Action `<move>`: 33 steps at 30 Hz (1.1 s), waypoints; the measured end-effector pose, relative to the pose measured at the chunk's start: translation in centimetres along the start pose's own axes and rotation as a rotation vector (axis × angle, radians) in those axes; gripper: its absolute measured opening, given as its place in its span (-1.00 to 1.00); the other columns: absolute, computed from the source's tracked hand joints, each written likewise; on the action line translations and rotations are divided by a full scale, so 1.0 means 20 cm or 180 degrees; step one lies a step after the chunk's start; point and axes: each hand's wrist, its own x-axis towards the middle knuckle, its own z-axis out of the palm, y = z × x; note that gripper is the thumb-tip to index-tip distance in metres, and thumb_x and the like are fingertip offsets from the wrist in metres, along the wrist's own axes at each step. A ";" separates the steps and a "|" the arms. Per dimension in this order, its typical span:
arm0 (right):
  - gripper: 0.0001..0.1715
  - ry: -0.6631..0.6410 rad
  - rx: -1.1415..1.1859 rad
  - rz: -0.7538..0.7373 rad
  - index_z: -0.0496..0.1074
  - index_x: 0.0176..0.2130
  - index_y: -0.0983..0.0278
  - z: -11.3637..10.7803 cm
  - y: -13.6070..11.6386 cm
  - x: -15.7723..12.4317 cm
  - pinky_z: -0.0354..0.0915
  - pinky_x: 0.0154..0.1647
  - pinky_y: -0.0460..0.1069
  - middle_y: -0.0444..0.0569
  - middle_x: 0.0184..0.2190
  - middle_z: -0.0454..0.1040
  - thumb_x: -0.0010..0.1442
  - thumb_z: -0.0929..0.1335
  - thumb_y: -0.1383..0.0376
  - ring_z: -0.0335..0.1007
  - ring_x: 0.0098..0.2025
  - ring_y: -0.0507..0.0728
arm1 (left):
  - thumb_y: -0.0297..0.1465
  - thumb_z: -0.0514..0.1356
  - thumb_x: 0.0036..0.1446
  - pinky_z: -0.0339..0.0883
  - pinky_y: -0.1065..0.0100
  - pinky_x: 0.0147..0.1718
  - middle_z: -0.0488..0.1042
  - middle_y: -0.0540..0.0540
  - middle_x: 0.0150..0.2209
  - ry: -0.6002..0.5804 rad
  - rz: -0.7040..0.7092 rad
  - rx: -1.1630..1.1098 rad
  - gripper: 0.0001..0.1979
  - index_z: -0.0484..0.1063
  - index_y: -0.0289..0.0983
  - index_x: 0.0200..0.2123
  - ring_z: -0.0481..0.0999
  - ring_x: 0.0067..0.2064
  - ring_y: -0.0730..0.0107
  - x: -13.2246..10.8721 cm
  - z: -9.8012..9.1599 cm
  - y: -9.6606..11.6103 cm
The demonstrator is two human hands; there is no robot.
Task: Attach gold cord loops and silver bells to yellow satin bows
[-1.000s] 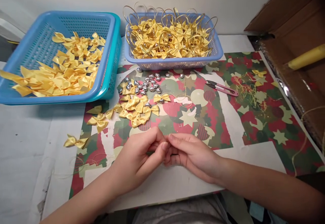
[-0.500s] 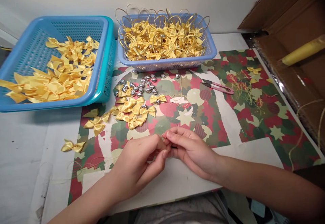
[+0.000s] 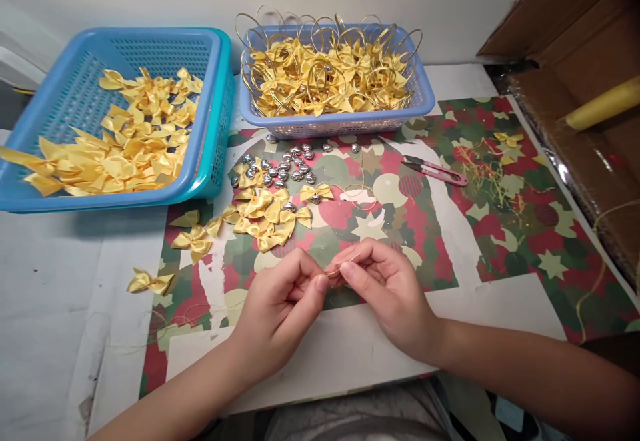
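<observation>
A thin yellowish thread (image 3: 333,272) runs between my two hands, low over the patterned paper. My left hand (image 3: 287,307) pinches it between thumb and forefinger. On its other side my right hand (image 3: 387,294) pinches the thread too, and a short end sticks up past the fingertips. The curled fingers hide whatever else lies within. Beyond the hands lies a loose pile of yellow ribbon bows (image 3: 265,217). Several shiny silver bells (image 3: 295,164) are scattered just behind the bows.
A blue basket of yellow bows (image 3: 213,94) stands at left. Another blue basket (image 3: 325,124), holding bows with gold loops, stands at the back. Pink-handled thread snips (image 3: 440,173) lie right of centre, near thread scraps (image 3: 485,174). A cardboard box (image 3: 560,61) borders the right side.
My hands have moved slightly apart, so a short stretch of thread now shows between them. The camera view has shifted a little, moving the scene slightly right.
</observation>
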 end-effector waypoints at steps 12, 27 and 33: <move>-0.88 0.0048 -0.0784 -0.0445 0.51 -0.37 0.19 -0.01 -0.02 0.00 0.53 -0.25 -0.01 -0.09 -0.38 0.59 0.23 0.40 0.31 0.55 -0.30 0.06 | -0.38 0.08 0.31 -0.08 0.49 -0.68 0.08 0.15 -0.64 0.0094 -0.0112 0.0085 -0.75 0.22 -0.21 -0.46 0.03 -0.63 0.56 0.00 0.01 0.00; -0.85 0.0070 -0.1165 -0.0644 0.53 -0.35 0.20 -0.01 -0.02 -0.01 0.52 -0.31 -0.04 -0.08 -0.38 0.63 0.19 0.38 0.43 0.57 -0.31 0.07 | -0.46 0.08 0.28 -0.12 0.50 -0.70 0.04 0.18 -0.67 0.0106 0.0104 0.0335 -0.77 0.22 -0.21 -0.46 0.00 -0.66 0.58 0.01 0.01 0.01; -0.85 0.0043 -0.1259 -0.0776 0.54 -0.34 0.19 -0.01 -0.02 0.00 0.51 -0.31 -0.02 -0.09 -0.38 0.64 0.19 0.38 0.43 0.58 -0.32 0.07 | -0.49 0.07 0.28 -0.13 0.51 -0.70 0.02 0.20 -0.67 0.0093 0.0178 0.0334 -0.77 0.21 -0.20 -0.46 -0.02 -0.66 0.60 0.02 0.01 0.01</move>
